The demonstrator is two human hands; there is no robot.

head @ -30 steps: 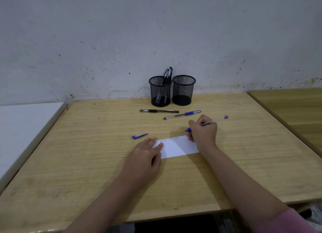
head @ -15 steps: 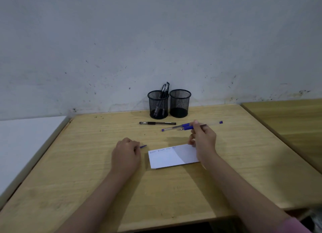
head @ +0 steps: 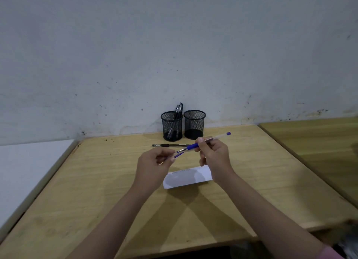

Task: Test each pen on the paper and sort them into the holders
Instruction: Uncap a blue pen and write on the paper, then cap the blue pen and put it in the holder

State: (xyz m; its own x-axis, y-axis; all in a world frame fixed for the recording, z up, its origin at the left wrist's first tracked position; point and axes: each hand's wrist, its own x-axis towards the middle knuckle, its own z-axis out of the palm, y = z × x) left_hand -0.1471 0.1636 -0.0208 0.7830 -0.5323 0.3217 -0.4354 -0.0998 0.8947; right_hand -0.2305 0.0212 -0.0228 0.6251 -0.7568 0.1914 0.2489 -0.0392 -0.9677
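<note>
Recapping: right hand (head: 215,156) pinches blue pen (head: 208,141), left hand (head: 155,164) pinches cap (head: 179,154) (nearly aligned w/ tip); advise straight push, no tilt.

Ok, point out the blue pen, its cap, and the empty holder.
blue pen (head: 193,146), head view, on its blue grip.
cap (head: 178,155), head view, on its exposed end.
empty holder (head: 194,124), head view, on its mesh wall.
</note>
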